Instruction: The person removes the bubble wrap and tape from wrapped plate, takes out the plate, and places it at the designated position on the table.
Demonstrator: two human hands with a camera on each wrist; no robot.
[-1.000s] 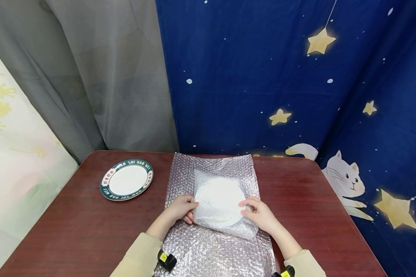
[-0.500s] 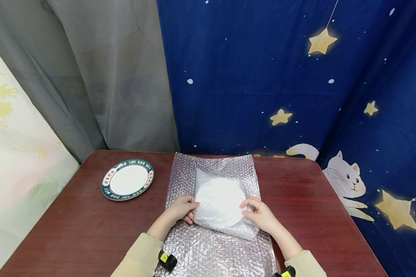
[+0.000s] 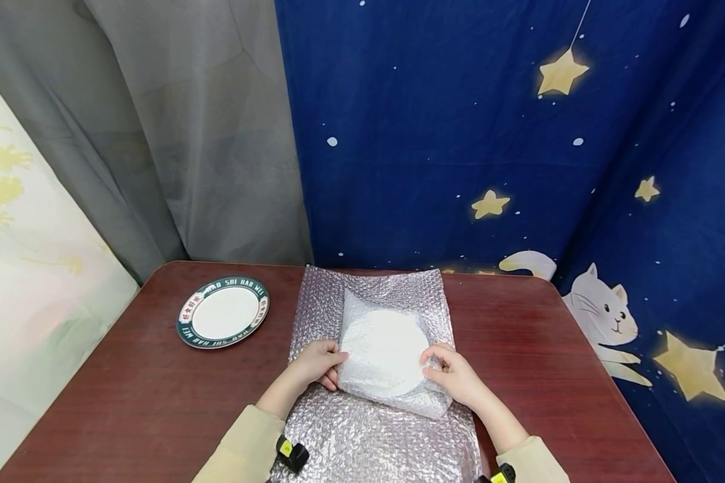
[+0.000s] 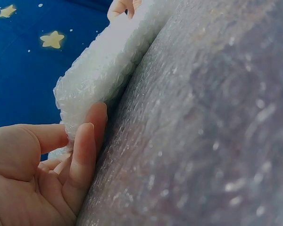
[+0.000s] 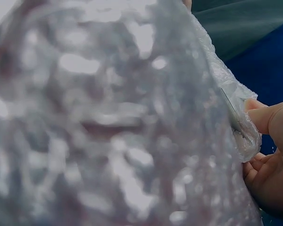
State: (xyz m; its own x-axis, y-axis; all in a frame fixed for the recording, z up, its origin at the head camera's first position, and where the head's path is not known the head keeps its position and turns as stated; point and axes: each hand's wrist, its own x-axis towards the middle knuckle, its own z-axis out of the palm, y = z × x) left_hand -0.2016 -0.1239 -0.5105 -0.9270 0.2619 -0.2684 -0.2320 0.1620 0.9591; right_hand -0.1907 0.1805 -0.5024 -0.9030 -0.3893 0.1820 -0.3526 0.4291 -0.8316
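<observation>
A bubble-wrapped plate [image 3: 387,352], a white disc showing through the clear film, lies over a large bubble-wrap sheet [image 3: 374,443]. My left hand [image 3: 315,364] grips its left edge, thumb on top and fingers underneath. In the left wrist view, that hand's fingertips [image 4: 85,136] curl under the thick wrapped edge [image 4: 92,77]. At the opposite side, my right hand [image 3: 453,376] pinches the right edge between thumb and fingers. The right wrist view has the right thumb [image 5: 259,113] on the folded end of the wrap [image 5: 245,136], with the other fingers partly hidden behind it.
An unwrapped plate [image 3: 225,314] with a green patterned rim sits at the back left of the reddish wooden table [image 3: 115,402]. Grey and dark blue curtains [image 3: 399,134] hang behind the table's far edge. The sheet runs out of view at the front.
The wrapped plate's far left corner has shifted slightly up and to the right. Both hands keep their grip and stay almost in place.
</observation>
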